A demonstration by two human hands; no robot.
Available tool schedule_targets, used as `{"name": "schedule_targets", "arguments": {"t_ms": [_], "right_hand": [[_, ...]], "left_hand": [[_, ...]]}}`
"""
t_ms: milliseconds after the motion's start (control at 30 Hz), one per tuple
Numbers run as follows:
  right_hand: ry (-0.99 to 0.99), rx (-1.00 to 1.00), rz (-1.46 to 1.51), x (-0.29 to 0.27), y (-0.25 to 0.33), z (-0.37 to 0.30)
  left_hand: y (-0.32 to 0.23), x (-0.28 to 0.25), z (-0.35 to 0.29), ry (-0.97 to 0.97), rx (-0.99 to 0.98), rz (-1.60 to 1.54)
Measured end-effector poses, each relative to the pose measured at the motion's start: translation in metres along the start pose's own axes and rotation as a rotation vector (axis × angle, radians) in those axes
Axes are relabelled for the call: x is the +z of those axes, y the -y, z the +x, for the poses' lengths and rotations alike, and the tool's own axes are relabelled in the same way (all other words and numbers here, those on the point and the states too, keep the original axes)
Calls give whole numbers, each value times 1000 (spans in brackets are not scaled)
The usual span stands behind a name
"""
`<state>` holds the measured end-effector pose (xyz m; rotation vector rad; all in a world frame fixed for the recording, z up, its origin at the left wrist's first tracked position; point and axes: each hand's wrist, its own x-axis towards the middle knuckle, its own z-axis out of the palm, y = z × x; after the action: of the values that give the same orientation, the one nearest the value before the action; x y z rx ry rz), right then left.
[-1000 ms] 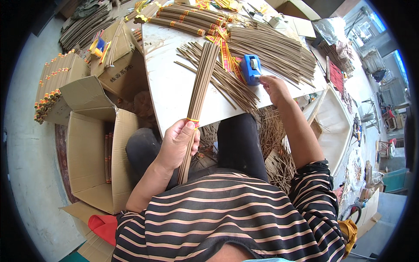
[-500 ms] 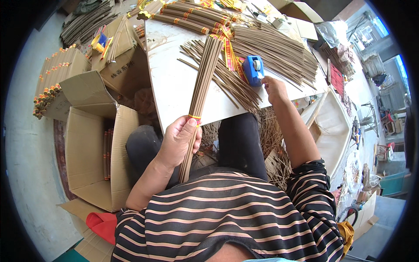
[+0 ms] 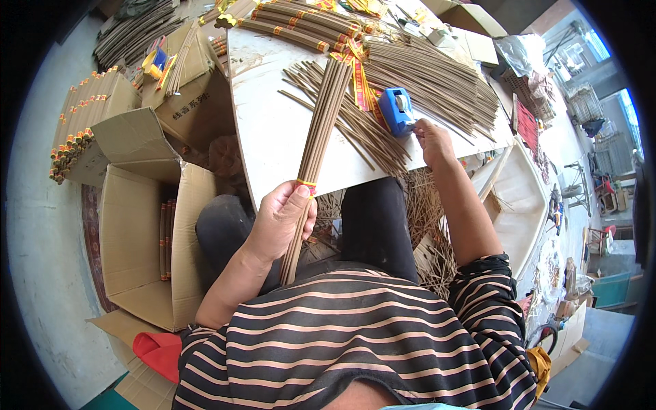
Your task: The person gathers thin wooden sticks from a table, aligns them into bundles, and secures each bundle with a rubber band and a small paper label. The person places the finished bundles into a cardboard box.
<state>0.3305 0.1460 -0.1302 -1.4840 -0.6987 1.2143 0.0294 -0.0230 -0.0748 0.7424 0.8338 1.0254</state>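
Observation:
My left hand [image 3: 280, 212] is closed around a bundle of brown incense sticks [image 3: 320, 126], holding it tilted over the near table edge. A red and yellow paper band [image 3: 307, 184] circles the bundle just above my thumb. At the front of a blue tape dispenser [image 3: 395, 113], the fingers of my right hand [image 3: 434, 142] pinch together at the tape end; the tape itself barely shows. Loose incense sticks [image 3: 362, 130] lie beside the dispenser, partly under red and yellow printed strips [image 3: 360, 85].
A wide pile of incense sticks [image 3: 437, 78] covers the right of the white table [image 3: 266, 130]. Banded bundles [image 3: 287, 34] lie at the back. An opened carton [image 3: 140, 253] with a few bundles stands at my left, near stacked bundles [image 3: 82, 123]. Broken sticks fill the space below the table.
My right hand has shifted very slightly right and down at the dispenser. My left hand keeps its hold on the incense bundle, almost unmoved.

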Motion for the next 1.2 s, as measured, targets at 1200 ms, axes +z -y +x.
{"name": "schedule_targets", "arguments": {"t_ms": [1200], "right_hand": [[-34,-80,-110,2,-15,16]], "left_hand": [[-3,4,-12,9,39,-83]]}}
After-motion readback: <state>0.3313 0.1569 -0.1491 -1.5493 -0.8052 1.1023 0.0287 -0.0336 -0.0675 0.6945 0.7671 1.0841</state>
